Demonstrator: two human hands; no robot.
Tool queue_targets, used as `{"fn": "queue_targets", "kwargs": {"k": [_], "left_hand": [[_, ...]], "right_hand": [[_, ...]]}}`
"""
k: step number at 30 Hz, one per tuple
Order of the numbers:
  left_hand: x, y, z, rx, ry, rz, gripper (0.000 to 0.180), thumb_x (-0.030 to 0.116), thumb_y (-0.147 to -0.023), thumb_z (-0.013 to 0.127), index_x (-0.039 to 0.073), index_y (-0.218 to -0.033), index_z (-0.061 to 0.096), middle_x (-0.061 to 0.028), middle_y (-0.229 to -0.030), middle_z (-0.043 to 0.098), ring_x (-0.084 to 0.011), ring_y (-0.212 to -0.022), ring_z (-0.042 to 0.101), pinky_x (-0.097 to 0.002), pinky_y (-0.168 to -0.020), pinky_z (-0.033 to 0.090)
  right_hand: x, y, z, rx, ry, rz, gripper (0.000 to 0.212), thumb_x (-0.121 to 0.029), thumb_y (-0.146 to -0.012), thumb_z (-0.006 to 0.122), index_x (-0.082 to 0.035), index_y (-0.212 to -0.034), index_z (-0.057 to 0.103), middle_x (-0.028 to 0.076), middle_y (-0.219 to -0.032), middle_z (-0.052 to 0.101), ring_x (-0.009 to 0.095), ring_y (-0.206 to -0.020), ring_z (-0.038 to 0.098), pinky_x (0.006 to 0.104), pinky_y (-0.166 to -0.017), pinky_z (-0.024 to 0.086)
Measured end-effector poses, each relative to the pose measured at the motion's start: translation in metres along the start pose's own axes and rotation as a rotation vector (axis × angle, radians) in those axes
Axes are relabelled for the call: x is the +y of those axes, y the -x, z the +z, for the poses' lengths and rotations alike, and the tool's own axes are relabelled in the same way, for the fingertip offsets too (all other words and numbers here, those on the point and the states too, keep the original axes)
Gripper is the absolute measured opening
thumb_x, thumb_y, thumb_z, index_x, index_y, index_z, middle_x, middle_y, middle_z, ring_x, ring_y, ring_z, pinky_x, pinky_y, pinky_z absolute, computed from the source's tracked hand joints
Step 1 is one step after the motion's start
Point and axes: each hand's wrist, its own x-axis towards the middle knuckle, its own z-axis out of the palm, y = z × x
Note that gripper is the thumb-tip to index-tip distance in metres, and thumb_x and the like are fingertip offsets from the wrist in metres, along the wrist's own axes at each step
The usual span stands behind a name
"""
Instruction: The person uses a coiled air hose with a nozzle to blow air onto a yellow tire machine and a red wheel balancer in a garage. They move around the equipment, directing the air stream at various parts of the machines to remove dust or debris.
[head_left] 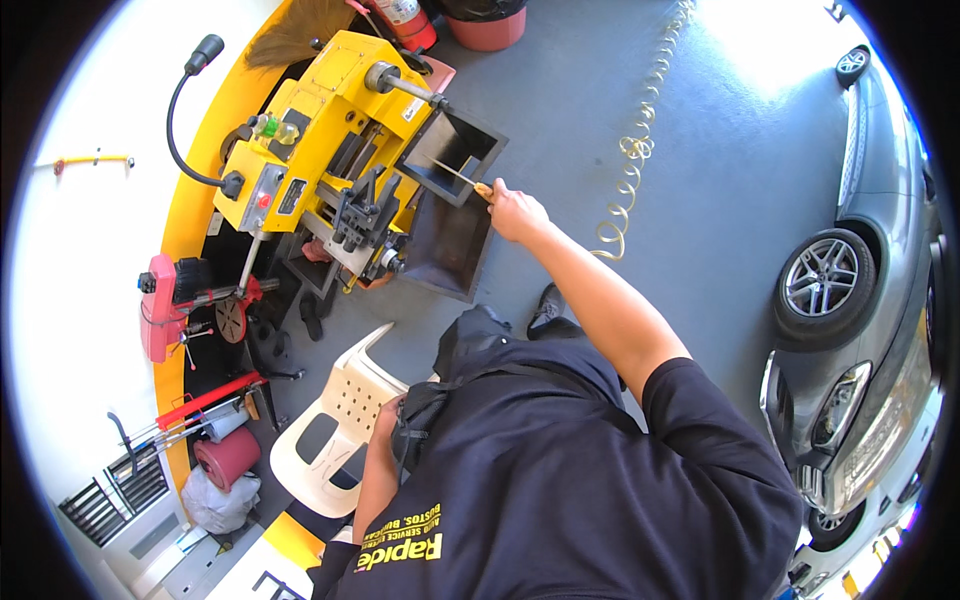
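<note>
My right hand [518, 213] is stretched forward, its fingers wrapped round the orange handle of a thin-shafted tool [483, 190] that looks like a screwdriver. The shaft points left over a dark metal bin [487, 150] on the near right side of a yellow lathe [330, 105]. Whether its tip touches anything cannot be made out. Below that bin slopes a larger dark metal tray [450, 245]. My left hand [386, 420] is low at my side, against a black bag [420, 420] at my waist and close to a cream plastic chair [325, 430]. Its fingers are mostly hidden.
A coiled air hose [632, 150] lies across the grey floor. To the right stands a grey car [870, 290]. A fire extinguisher [408, 22] and a red bin [488, 30] are at the back; a red stand [165, 310] is by the left wall.
</note>
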Motion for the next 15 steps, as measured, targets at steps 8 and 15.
{"fn": "queue_targets", "kwargs": {"k": [8,15], "left_hand": [[-0.019,-0.009,-0.022,0.046,0.117,-0.181,0.038,0.017,-0.100,0.054,0.002,-0.133,0.063,-0.0091,-0.114,0.069,-0.0180,-0.096,0.062,-0.0321,-0.087,0.050],[0.097,-0.036,-0.019,-0.041,0.159,-0.196,0.039,0.014,-0.097,0.054,0.002,-0.133,0.062,-0.0110,-0.118,0.070,-0.0177,-0.097,0.062,-0.0312,-0.088,0.050]], "right_hand": [[-0.004,-0.071,0.007,-0.066,-0.025,-0.010,0.030,-0.022,-0.097,0.053,-0.001,-0.117,0.046,0.027,-0.102,0.070,0.043,-0.100,0.068,0.0498,-0.086,0.054],[-0.003,-0.125,0.008,-0.058,0.024,0.040,0.024,-0.016,-0.096,0.046,-0.003,-0.117,0.050,0.023,-0.098,0.072,0.039,-0.092,0.072,0.0474,-0.079,0.057]]}}
